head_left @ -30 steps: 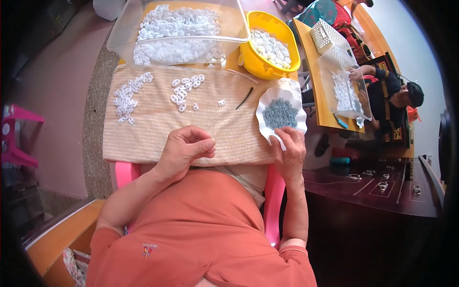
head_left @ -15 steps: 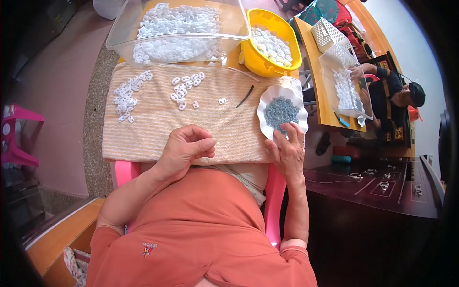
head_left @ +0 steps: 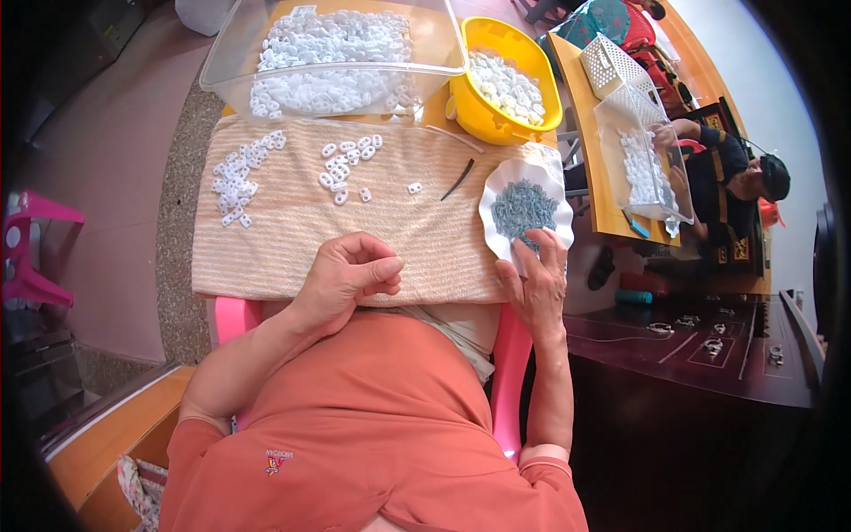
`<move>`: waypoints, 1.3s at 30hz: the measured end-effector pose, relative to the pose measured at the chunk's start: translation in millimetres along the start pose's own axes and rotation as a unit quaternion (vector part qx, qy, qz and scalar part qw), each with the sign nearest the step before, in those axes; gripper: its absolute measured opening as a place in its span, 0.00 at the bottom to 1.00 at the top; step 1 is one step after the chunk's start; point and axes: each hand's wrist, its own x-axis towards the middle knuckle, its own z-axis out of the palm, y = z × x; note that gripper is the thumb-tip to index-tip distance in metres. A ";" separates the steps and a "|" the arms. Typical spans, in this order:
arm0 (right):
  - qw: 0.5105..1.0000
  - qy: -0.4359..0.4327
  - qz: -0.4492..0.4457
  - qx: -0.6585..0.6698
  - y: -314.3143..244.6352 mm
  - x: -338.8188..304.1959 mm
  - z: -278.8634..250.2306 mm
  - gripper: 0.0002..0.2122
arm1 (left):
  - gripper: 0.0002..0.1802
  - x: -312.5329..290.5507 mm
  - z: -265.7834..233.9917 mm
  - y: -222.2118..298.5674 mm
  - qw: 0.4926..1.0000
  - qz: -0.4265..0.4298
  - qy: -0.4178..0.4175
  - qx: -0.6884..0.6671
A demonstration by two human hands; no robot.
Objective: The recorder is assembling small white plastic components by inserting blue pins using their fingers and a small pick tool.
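Over the near edge of a striped towel (head_left: 417, 239) my left hand (head_left: 350, 270) is closed, thumb against curled fingers; whatever it may hold is hidden. At the right, my right hand (head_left: 538, 279) reaches over the near rim of a white wavy-edged dish (head_left: 494, 235), fingers apart and bent down. Small grey-blue pieces (head_left: 523, 206), too fine to name, are heaped in that dish under the fingertips. Farther up the towel lie white oval pieces with two holes (head_left: 337, 168), a single similar piece (head_left: 415, 188), a cluster of white pieces (head_left: 232, 182) and a thin black strip (head_left: 458, 179).
Beyond the towel stand a clear plastic bin (head_left: 443, 75) full of white pieces and a yellow tub (head_left: 496, 131) with more. To the right, another person (head_left: 731, 173) works at a clear box (head_left: 660, 211) on a wooden table. A pink stool (head_left: 44, 213) stands at the left.
My right fingertips have shifted very slightly at the dish. My left hand keeps its closed pose, and the view has moved a touch.
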 end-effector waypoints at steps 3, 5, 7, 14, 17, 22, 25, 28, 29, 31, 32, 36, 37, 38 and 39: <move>1.000 -0.005 0.002 0.008 0.0 -0.9 0.2 0.15 | 0.03 0.0 -0.3 -0.4 1.000 -0.001 0.000 0.004; 1.000 -0.005 0.001 0.013 1.4 -1.1 0.5 0.15 | 0.04 0.0 -0.1 -0.4 1.000 -0.001 0.000 0.004; 1.000 -0.004 -0.001 0.017 1.8 -1.0 0.6 0.15 | 0.04 0.3 -0.3 -0.6 1.000 -0.002 -0.001 0.003; 0.999 0.021 -0.022 -0.016 -0.3 -3.0 3.6 0.12 | 0.04 1.3 -0.2 -0.2 1.000 0.000 -0.002 0.007; 0.998 0.042 -0.036 -0.025 -3.0 -5.4 6.3 0.10 | 0.04 0.4 0.6 -0.1 1.000 -0.002 0.005 0.006; 0.996 0.079 -0.046 -0.012 -7.2 -11.1 13.8 0.08 | 0.04 -0.5 0.6 -0.6 1.000 -0.003 0.006 0.009; 0.993 0.103 -0.048 -0.015 -7.2 -13.0 18.4 0.08 | 0.04 1.0 0.5 -1.3 1.000 -0.004 0.006 0.007; 0.992 0.117 -0.054 -0.019 -10.4 -12.4 18.8 0.07 | 0.04 0.1 0.7 -0.3 1.000 -0.001 0.006 0.007; 0.991 0.121 -0.055 -0.018 -12.2 -11.9 17.9 0.08 | 0.04 -0.7 0.8 0.3 1.000 0.000 0.005 0.008; 0.991 0.123 -0.055 -0.016 -12.7 -11.4 18.5 0.08 | 0.04 1.1 0.2 0.4 1.000 -0.001 0.003 0.009; 0.990 0.127 -0.055 -0.009 -12.7 -11.2 19.0 0.08 | 0.04 1.9 0.1 0.7 1.000 -0.002 0.002 0.009; 0.989 0.139 -0.053 0.005 -14.3 -11.2 20.5 0.08 | 0.04 2.0 0.5 0.2 1.000 -0.007 0.008 0.007; 0.989 0.139 -0.053 0.005 -14.3 -11.7 20.6 0.08 | 0.04 1.7 0.4 0.1 1.000 -0.007 0.007 0.006; 0.988 0.141 -0.056 0.010 -14.1 -12.0 20.7 0.08 | 0.04 1.5 0.4 0.1 1.000 -0.008 0.006 0.006; 0.988 0.142 -0.058 0.016 -14.0 -12.6 21.1 0.07 | 0.04 1.1 0.2 -0.4 1.000 -0.008 0.006 0.006</move>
